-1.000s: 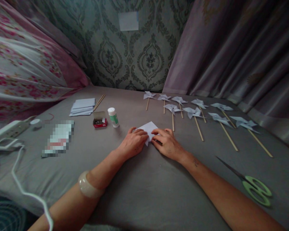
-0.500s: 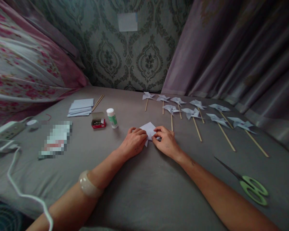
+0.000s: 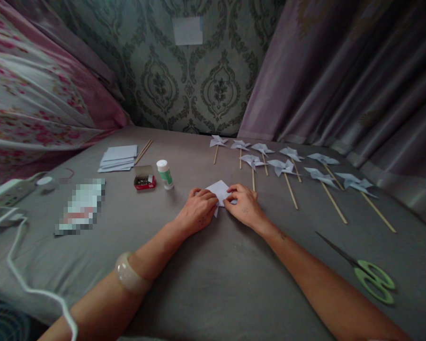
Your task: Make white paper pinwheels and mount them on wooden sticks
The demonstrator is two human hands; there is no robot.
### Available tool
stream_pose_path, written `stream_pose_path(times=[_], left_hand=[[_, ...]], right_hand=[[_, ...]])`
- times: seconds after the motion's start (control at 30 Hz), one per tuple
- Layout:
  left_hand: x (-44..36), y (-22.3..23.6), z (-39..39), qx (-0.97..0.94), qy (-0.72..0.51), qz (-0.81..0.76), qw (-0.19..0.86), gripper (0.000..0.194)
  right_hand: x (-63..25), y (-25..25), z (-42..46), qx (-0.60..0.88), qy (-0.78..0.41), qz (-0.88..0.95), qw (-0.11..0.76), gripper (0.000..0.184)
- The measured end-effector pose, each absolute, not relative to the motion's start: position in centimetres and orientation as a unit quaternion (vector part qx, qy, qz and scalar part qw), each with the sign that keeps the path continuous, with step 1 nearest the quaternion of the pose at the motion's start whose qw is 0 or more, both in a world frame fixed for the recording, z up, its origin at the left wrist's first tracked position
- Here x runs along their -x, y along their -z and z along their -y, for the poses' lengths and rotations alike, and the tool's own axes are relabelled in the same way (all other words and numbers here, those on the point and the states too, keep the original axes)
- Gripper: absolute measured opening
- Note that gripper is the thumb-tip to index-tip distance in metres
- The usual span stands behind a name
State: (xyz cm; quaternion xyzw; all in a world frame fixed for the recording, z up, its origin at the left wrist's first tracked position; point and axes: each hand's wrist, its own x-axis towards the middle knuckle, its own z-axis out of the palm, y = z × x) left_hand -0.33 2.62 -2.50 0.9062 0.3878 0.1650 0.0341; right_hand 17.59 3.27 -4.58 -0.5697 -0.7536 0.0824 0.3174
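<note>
A small white sheet of paper, partly folded, lies on the grey cloth between my two hands. My left hand has its fingers curled over the paper's left side. On the right edge, the thumb and forefinger of my right hand pinch the paper. Its near corner pokes out below my left fingers, and the fingers hide part of the folds. Just beyond my left hand stands a white and green glue stick. A small red open box of metal pins or tacks sits beside it.
Several white paper pinwheels on wooden sticks lie at the back right. Green-handled scissors rest near my right forearm. At the left are a paper stack, two wooden sticks, a blurred packet, a power strip and a white cable.
Both hands stay on the paper, with only slight finger movement. The left-hand part of the view has shifted a little to the left; nothing was let go.
</note>
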Motion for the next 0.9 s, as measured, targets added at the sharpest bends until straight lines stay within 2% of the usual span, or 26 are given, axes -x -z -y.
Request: stream_pose_path(times=[0.2, 0.47, 0.67, 0.9], left_hand=[[0.33, 2.39, -2.59, -0.907, -0.16, -0.388, 0.036, 0.022], [0.45, 2.68, -2.57, -0.909, -0.165, -0.383, 0.023, 0.025], [0.47, 2.81, -2.63, -0.908, -0.161, -0.385, 0.022, 0.026], [0.42, 2.94, -2.65, -0.907, -0.16, -0.389, 0.023, 0.027]], right_hand=[[-17.51, 4.44, -3.56, 0.58, -0.088, 0.748, 0.311, 0.015], [-17.22, 4.01, -3.71, 0.617, -0.094, 0.738, 0.257, 0.013], [-17.23, 4.64, -3.97, 0.6, -0.071, 0.736, 0.305, 0.014], [-16.99, 4.31, -3.93, 0.616, -0.081, 0.726, 0.294, 0.012]])
